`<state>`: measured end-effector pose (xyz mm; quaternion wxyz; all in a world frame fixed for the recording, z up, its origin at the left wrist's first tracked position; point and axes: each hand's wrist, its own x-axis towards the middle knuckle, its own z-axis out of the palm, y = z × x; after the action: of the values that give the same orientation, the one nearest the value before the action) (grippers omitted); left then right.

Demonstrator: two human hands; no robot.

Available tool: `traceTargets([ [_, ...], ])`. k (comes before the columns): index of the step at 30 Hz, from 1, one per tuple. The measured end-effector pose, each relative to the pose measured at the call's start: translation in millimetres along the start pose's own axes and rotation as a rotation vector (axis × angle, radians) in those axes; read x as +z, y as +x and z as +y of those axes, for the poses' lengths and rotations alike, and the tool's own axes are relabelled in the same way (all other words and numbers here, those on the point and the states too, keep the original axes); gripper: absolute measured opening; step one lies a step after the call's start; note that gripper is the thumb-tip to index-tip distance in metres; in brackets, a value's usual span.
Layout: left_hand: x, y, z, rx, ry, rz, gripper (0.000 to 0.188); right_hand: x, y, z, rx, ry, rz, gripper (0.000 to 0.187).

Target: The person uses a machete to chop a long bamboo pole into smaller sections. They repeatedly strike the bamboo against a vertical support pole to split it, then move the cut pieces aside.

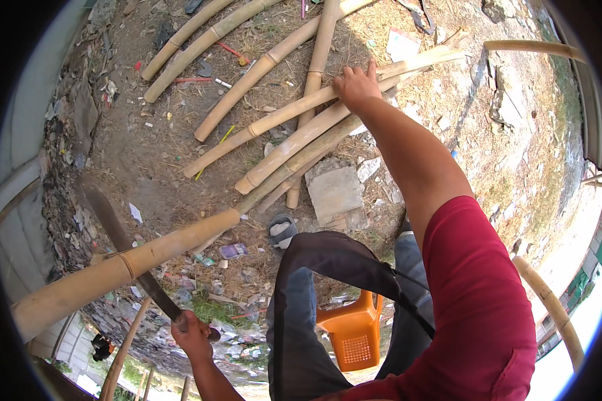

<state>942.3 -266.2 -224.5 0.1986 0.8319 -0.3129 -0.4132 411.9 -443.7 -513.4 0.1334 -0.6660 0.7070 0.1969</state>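
Bamboo pole under right hand, machete gripped in left hand

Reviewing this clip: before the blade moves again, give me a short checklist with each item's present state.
1. Left hand closed on the handle of the long blade: ok.
2. Right hand away from the blade, resting on the bamboo poles on the ground: ok.
3. Long bamboo pole steadied at its far end under the right hand: cannot tell.
4. Blade edge set against the long bamboo pole: cannot tell, the pole hides part of it.
5. Legs away from the blade's path: cannot tell.
6. Footing: not ok, the stone slab and litter lie close by.
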Motion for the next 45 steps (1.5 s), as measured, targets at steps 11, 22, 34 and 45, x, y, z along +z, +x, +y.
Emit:
traceTargets([
  [11,124.4,-55.0,88.3,0.162,0.015,-0.417,0.035,-69.5,-330.1,187.2,0.279,0.488,-0.191,0.039],
  [22,493.5,-138.0,164.9,0.890,0.322,-0.724,0.046,-85.5,-637.0,276.7,0.907,0.942,0.225,0.056],
  [34,615.3,-170.7,89.5,1.046,0.733,-0.743,0.041,-72.5,-660.0,283.4,0.945,0.990,0.444,0.062],
  [45,598.3,-169.2,90.1,1.044,0.773,-0.810,0.032,-6.9,-642.7,227.7,0.934,0.936,0.037,0.070],
])
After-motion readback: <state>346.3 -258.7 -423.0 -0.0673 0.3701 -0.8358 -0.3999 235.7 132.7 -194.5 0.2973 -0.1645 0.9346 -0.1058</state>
